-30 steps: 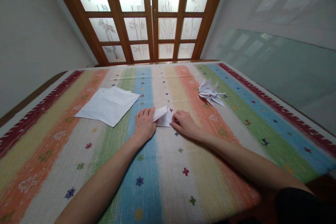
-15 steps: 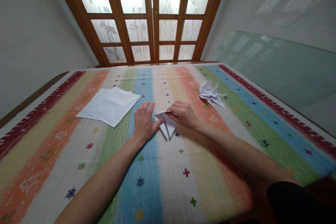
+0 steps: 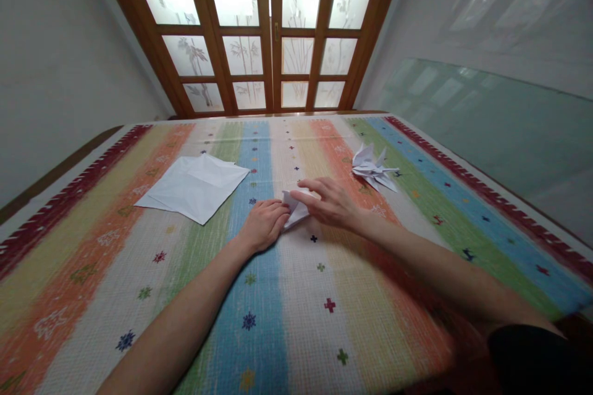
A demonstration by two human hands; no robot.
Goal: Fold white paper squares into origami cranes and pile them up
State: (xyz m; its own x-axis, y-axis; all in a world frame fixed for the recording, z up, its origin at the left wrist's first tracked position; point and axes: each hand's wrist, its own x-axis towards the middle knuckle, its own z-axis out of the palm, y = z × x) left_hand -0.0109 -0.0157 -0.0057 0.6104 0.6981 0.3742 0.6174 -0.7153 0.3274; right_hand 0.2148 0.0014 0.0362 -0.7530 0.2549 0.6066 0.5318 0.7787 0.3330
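Observation:
A small folded piece of white paper [image 3: 297, 213] lies on the striped tablecloth [image 3: 296, 296] between my two hands. My left hand [image 3: 265, 224] has its fingers curled and pinches the paper's left edge. My right hand [image 3: 328, 200] lies over the paper's top with its fingers stretched out flat, pressing it down. Most of the paper is hidden under the two hands.
A larger creased white sheet [image 3: 194, 185] lies flat to the left. A finished white paper figure [image 3: 372, 168] sits at the right, farther back. Wooden glazed doors [image 3: 271, 31] stand beyond the table's far edge; a glass panel [image 3: 486, 123] runs along the right.
The paper, lifted half a second ago in my right hand, is down on the cloth again. My left hand has curled onto its edge and my right hand has flattened over it.

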